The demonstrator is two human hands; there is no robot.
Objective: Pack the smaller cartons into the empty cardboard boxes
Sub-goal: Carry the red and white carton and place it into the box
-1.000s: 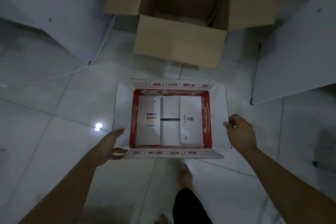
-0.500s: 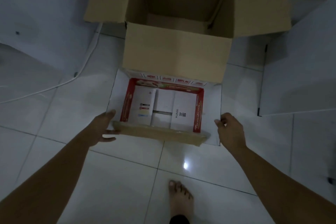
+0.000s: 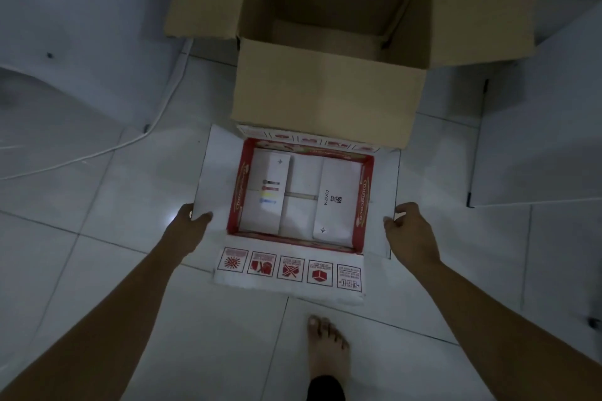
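Note:
A smaller white-and-red carton [image 3: 365, 205] is held above the tiled floor with all its flaps spread outward; its inside shows folded white bottom flaps. My left hand [image 3: 192, 221] grips the edge of the carton's left flap. My right hand [image 3: 410, 231] pinches the edge of the right flap. Just beyond the carton stands a big brown cardboard box [image 3: 329, 98], open at the top, its inside dark and empty as far as I can see. The carton's far flap touches or overlaps the box's near wall.
White panels lean at the left [image 3: 81, 10] and at the right [image 3: 547, 107]. A white cable [image 3: 130, 143] runs across the floor on the left. My bare foot [image 3: 325, 345] stands on the tiles under the carton's near flap.
The carton has come closer to the big brown box and its near flap has folded down toward me, showing its printed symbols. Both hands kept their hold on the side flaps.

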